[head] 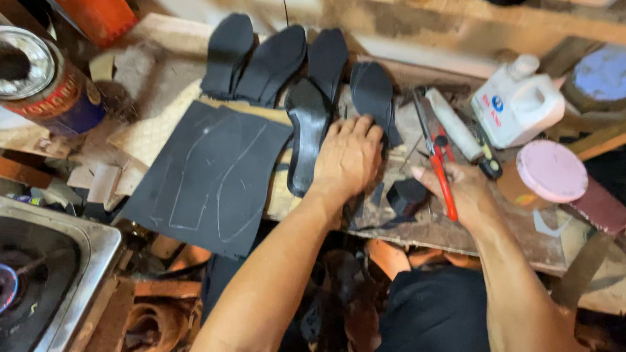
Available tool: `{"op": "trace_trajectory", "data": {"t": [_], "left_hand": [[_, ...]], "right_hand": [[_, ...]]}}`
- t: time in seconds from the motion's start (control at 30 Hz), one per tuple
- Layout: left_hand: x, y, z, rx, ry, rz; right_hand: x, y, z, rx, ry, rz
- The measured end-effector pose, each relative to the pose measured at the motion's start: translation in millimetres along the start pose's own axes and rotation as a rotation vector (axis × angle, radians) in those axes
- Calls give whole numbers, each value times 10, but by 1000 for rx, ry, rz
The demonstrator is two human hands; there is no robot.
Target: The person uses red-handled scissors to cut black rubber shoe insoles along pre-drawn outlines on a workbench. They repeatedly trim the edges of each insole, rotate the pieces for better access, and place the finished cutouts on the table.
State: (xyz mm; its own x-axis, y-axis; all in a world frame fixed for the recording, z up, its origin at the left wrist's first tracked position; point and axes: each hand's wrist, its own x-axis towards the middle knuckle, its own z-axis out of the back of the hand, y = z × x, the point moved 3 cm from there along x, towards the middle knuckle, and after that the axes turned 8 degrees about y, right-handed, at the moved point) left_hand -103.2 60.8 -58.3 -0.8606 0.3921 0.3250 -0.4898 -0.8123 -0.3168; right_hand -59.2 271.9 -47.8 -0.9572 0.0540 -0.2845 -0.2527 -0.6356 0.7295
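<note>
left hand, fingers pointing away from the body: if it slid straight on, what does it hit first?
The left hand lies flat, fingers aimed at the back of the bench. First in line is probably the black sole cutout its fingertips already touch; behind that, the wooden ledge. Depth is hard to judge.

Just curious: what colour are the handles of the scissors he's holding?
Red, on the scissors in the right hand; head view.

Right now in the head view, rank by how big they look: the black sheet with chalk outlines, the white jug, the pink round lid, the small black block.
1. black sheet
2. white jug
3. pink round lid, slightly smaller
4. small black block
</note>
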Motion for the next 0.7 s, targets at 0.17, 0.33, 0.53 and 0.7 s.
{"op": "trace_trajectory", "data": {"t": [0.17,0.33,0.53,0.7], "left_hand": [[7,-4,11,16,-39,-11],[-11,3,38,26,-49,-11],[5,-11,74,-18,-56,-17],[-4,18,14,7,-47,-7]], "right_hand": [[35,-17,-7,156,43,10],[55,-57,-21,126,41,11],[82,-35,23,-2,13,32],[77,-45,-8,43,95,-18]]}}
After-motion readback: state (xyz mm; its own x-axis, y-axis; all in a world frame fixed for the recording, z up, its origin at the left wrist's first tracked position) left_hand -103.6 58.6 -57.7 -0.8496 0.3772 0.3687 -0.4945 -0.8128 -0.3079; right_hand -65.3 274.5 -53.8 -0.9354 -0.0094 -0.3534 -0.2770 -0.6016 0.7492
